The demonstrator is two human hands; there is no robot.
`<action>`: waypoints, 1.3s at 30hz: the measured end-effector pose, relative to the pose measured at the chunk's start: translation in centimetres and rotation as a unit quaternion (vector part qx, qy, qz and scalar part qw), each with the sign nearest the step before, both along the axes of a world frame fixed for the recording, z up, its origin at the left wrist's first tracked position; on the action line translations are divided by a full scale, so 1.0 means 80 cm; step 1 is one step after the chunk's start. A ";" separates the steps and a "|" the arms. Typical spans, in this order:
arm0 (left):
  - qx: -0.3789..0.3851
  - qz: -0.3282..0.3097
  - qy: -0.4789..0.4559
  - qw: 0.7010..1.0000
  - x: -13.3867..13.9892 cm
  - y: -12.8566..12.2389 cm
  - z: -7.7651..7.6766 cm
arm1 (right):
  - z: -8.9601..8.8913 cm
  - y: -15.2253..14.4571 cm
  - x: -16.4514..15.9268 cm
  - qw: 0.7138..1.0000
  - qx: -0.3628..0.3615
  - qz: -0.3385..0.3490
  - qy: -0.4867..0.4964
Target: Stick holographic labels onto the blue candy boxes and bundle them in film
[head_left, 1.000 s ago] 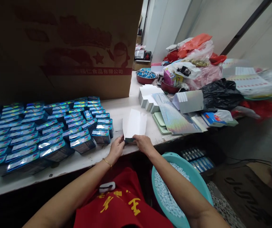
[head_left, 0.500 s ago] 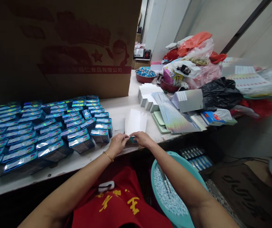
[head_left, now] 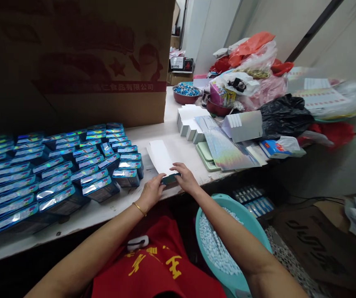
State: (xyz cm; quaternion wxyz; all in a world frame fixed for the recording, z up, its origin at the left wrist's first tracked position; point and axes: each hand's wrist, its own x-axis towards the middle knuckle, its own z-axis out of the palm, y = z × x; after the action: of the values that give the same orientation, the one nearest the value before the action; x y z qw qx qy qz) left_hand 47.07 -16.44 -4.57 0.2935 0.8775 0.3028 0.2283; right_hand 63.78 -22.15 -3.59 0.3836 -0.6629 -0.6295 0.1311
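A folding paper carton (head_left: pixel 159 154), white on the inside, lies at the table's front edge with its far end leaning left. Its near end shows a dark blue folded flap (head_left: pixel 169 179). My left hand (head_left: pixel 153 191) grips the left corner of that flap, fingers closed on it. At the right corner my right hand (head_left: pixel 186 178) pinches the same carton, its fingers curved over the top. To the left, several rows of finished-looking blue cartons (head_left: pixel 101 188) stand close together. Whether anything is inside the held carton, I cannot tell.
A big brown cardboard box (head_left: pixel 103 105) stands behind the blue rows. Right of my hands lie stacked white card blanks (head_left: pixel 192 120), a green tin (head_left: pixel 208 155) and silvery sheets (head_left: pixel 227 145). Below the edge sits a turquoise basin (head_left: pixel 252 215) with small white pieces.
The carton has turned, its far end swinging left, and more of its blue flap shows. My right fingers have lifted and spread slightly over it. The whole view has shifted a little.
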 end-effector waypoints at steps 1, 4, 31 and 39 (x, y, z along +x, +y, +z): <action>0.003 0.004 0.003 1.000 0.000 0.000 0.000 | -0.001 -0.001 0.001 1.000 0.010 0.007 0.009; 0.011 -0.004 0.012 1.000 -0.001 0.003 0.001 | 0.001 -0.002 0.003 0.999 0.015 0.012 0.026; 0.009 0.055 0.102 0.993 0.013 0.018 0.005 | -0.022 -0.004 -0.018 0.954 -0.064 0.084 -0.281; -0.039 0.063 0.034 0.997 0.004 0.014 -0.002 | -0.020 -0.003 -0.013 0.959 -0.074 0.052 -0.268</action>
State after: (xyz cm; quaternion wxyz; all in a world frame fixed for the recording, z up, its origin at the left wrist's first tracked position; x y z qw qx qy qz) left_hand 47.42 -15.36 -4.74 0.3027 0.8518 0.3755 0.2044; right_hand 62.72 -22.35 -5.19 0.1431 -0.6670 -0.7311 0.0147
